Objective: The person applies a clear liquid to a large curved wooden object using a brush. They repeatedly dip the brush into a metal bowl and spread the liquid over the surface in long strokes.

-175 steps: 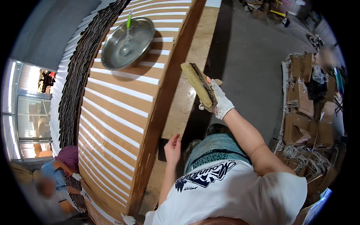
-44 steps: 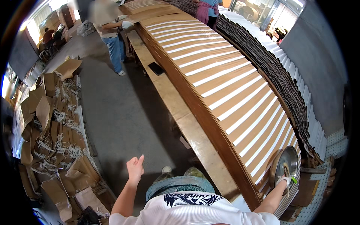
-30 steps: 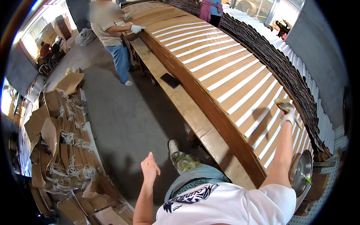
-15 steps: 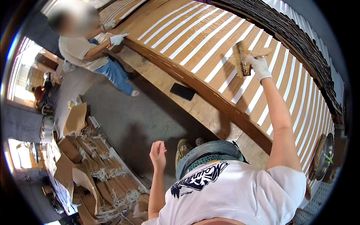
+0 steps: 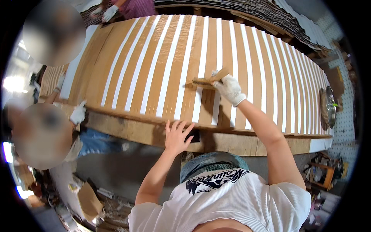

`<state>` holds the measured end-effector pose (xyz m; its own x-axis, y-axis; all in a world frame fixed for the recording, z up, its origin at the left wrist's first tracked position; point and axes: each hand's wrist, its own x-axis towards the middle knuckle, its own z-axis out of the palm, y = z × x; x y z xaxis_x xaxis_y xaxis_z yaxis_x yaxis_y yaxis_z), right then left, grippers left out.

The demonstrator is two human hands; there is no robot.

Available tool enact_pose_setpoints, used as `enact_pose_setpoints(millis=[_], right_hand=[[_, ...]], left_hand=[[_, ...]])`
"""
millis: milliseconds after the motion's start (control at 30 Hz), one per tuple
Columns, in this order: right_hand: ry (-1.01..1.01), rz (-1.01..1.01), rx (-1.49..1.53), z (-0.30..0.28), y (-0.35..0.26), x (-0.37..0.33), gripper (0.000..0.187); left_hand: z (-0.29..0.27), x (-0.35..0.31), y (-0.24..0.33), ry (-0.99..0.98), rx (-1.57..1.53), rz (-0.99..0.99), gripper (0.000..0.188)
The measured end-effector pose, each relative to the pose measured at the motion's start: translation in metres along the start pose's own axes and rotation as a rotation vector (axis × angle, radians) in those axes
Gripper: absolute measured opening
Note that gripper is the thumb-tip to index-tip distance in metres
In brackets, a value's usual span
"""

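Note:
My right hand [image 5: 230,89], in a white glove, grips the wooden handle of a wide flat brush [image 5: 203,82]. The brush is over the middle of a long stack of overlapping brown cardboard sheets [image 5: 100,58] marked by parallel white strips. Whether its bristles touch the surface is hard to tell. A wet-looking shine lies on the cardboard beyond the brush, to the left. Bare and with fingers spread, my left hand [image 5: 177,137] is at the near edge of the stack. Beside its fingers a black phone [image 5: 196,136] lies partly covered on the wooden ledge.
A round metal bowl [image 5: 330,106] stands at the stack's right end. Co-workers are at the left; one gloved hand [image 5: 78,113] is at the stack's near left corner, another [image 5: 110,13] beyond its far edge. Loose cardboard [image 5: 89,201] lies at lower left.
My view has turned toward the stack. The brush in my right hand has moved left and nearer. My left hand has risen from beside my body to the stack's edge, its curled fingers now spread.

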<state>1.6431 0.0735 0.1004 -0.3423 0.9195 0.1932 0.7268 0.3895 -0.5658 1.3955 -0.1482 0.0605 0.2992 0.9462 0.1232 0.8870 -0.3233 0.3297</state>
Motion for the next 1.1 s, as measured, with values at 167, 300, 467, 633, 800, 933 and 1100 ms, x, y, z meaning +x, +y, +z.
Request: enact_pose_setpoints(millis=[167, 300, 467, 633, 800, 933, 1100], right_hand=[[-0.070, 0.104, -0.287, 0.020, -0.006, 0.025, 0.043], [-0.100, 0.253, -0.194, 0.026, 0.007, 0.094, 0.041], [0.114, 0.192, -0.254, 0.044, 0.078, 0.228, 0.036], [0.267, 0.161, -0.318, 0.054, 0.151, 0.360, 0.039], [0.303, 0.179, -0.497, 0.062, 0.175, 0.417, 0.042], [0.269, 0.217, -0.477, 0.049, 0.175, 0.384, 0.036], [0.081, -0.405, -0.277, 0.063, 0.121, 0.255, 0.032]], left_hand=[[0.020, 0.009, -0.042, -0.050, 0.013, 0.152, 0.056], [0.027, 0.009, -0.051, -0.041, 0.060, 0.152, 0.055], [0.032, 0.009, -0.059, -0.079, 0.095, 0.157, 0.059], [0.046, 0.001, -0.066, -0.094, 0.229, 0.202, 0.050], [0.057, -0.005, -0.065, -0.069, 0.265, 0.194, 0.045], [0.046, 0.001, -0.063, -0.197, 0.188, 0.165, 0.048], [0.035, 0.010, -0.057, -0.178, 0.102, 0.107, 0.060]])
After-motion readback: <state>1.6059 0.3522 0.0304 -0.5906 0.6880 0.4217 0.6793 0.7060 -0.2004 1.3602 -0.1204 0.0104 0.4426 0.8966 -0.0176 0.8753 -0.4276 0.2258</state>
